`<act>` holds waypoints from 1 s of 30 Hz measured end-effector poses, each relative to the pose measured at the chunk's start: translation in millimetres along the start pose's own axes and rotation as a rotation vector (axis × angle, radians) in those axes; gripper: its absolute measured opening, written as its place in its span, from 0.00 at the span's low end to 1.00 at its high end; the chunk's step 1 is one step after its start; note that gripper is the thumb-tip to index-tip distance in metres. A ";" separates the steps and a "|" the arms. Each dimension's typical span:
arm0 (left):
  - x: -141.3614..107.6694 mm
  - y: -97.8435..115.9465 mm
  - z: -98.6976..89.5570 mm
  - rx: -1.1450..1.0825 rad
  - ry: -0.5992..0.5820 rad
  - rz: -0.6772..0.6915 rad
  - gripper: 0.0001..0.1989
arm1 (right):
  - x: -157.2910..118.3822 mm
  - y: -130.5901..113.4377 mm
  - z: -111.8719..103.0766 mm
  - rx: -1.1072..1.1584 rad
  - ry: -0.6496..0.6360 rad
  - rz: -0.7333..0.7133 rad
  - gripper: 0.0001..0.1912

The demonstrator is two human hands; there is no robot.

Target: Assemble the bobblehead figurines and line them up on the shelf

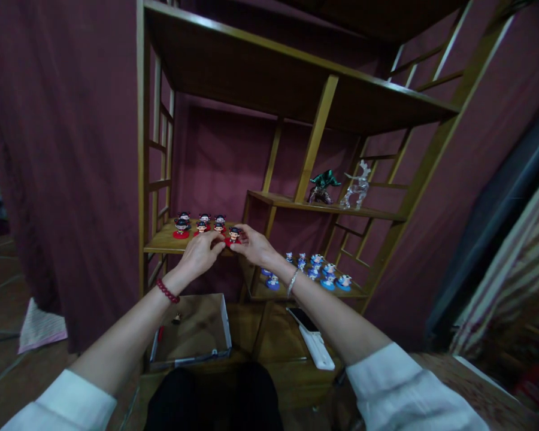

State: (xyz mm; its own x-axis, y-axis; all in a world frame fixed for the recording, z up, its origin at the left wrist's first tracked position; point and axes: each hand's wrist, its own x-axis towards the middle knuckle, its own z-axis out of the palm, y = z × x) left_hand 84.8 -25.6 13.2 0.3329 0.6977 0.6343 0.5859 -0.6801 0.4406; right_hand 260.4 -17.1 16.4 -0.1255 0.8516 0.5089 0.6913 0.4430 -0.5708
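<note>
A small black-haired figurine on a red base [234,235] is at the right front of the left shelf [159,241]. My right hand [253,245] has its fingers closed on this figurine from the right. My left hand [202,254] is at the figurine's left side, its fingertips pressed together near the red base; what they hold, if anything, is hidden. Several similar figurines stand in rows behind and to the left, one of them [181,228] at the front left. A red bead bracelet is on my left wrist, a silver one on my right.
Several blue and purple figurines [328,278] stand on a lower right shelf. Above them are a green-topped ornament [323,187] and a clear deer ornament [357,187]. Below sit an open cardboard box [197,326] with a small item inside, and a phone [303,319] beside a white object [317,348].
</note>
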 end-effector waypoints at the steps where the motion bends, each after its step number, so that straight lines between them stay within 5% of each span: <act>1: 1.5 -1.5 0.2 0.021 0.001 0.003 0.11 | 2.6 0.8 0.3 -0.033 0.011 0.013 0.26; 30: 27.5 -18.8 4.7 0.218 -0.129 0.037 0.14 | 32.0 -0.5 9.8 -0.365 -0.007 0.234 0.34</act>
State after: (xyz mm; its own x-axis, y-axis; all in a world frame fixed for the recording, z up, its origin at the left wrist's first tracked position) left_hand 86.4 7.4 19.4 0.4403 0.7061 0.5546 0.7124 -0.6507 0.2628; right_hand 249.0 12.7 26.6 0.0610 0.9197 0.3879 0.9080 0.1102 -0.4042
